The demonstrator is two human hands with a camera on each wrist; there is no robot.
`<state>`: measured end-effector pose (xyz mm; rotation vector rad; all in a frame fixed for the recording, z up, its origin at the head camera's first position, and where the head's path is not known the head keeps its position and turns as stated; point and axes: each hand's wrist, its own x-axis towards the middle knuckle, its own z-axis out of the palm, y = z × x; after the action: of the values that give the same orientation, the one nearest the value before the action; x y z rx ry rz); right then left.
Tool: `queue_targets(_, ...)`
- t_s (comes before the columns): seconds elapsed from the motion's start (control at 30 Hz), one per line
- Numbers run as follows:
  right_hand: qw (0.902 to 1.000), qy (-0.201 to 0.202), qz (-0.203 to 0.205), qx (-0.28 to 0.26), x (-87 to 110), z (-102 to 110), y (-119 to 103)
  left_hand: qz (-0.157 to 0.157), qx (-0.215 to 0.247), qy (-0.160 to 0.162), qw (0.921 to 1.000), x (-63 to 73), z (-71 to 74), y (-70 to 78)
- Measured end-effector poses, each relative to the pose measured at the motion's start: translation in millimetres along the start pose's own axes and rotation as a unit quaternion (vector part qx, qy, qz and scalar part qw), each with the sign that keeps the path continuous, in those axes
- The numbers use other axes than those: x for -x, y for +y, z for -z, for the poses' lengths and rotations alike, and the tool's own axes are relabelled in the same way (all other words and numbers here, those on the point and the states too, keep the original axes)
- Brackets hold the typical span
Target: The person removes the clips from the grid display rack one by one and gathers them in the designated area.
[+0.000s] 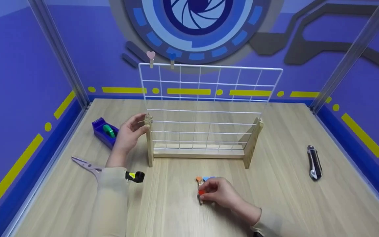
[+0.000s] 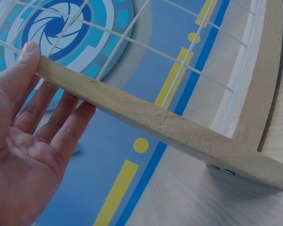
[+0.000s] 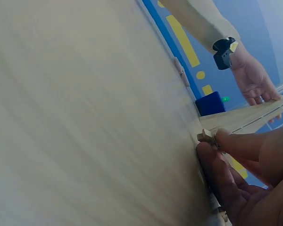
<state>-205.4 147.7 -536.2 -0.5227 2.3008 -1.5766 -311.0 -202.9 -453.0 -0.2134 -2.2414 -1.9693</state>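
A white wire grid [image 1: 209, 66] stands upright in a wooden base [image 1: 197, 153]. My left hand [image 1: 128, 135] grips the top of the base's left side post [image 2: 132, 110], thumb on one side and fingers on the other. Between thumb and fingertips, my right hand [image 1: 222, 194] pinches a small wooden clothespin with a red heart [image 1: 201, 192], low over the table in front of the base. Just behind that hand lie an orange-heart clothespin [image 1: 199, 179] and a blue-heart clothespin [image 1: 205, 178], partly hidden. On the grid's top rail sit a pink-heart clothespin [image 1: 151, 55] and a dark blue-heart clothespin [image 1: 172, 56], both toward the left.
Left of the base is a purple tape dispenser [image 1: 101, 131] with a green roll, partly behind my left hand. Pale purple scissors [image 1: 86, 164] lie partly under the left forearm. Far to the right lies a black utility knife [image 1: 314, 163]. Printed panels wall the table.
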Motion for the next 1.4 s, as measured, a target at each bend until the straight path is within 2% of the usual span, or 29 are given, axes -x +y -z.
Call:
queue_targets(0.2, 0.999, -0.003, -0.017, 0.041, -0.2, -3.2, -2.7, 0.004, -0.004, 0.001, 1.0, 0.1, 0.2, 0.4)
queue_targets(0.5, 0.9939, 0.002, -0.006, 0.11, 0.7, -6.7, -6.2, -0.012, 0.01, 0.012, 0.9998, 0.2, -2.1, 0.0)
queue_targets(0.8, 0.9907, -0.008, -0.042, 0.129, 0.4, -7.7, -9.7, -0.023, 0.018, 0.013, 0.9995, -0.3, -3.1, -1.0)
queue_targets(1.03, 0.9915, -0.012, -0.054, 0.118, 1.0, -7.0, -11.1, -0.02, 0.012, 0.008, 0.9997, -0.5, -2.0, -1.9)
queue_targets(1.27, 0.9923, -0.009, -0.021, 0.122, 4.6, -0.3, -14.0, -0.008, 0.009, 0.005, 0.9999, -0.5, -1.5, -1.1)
queue_targets(1.4, 0.9906, 0.0, 0.015, 0.136, 6.8, 9.2, -21.5, 0.0, -0.003, 0.004, 1.0, -0.2, -0.7, -0.7)
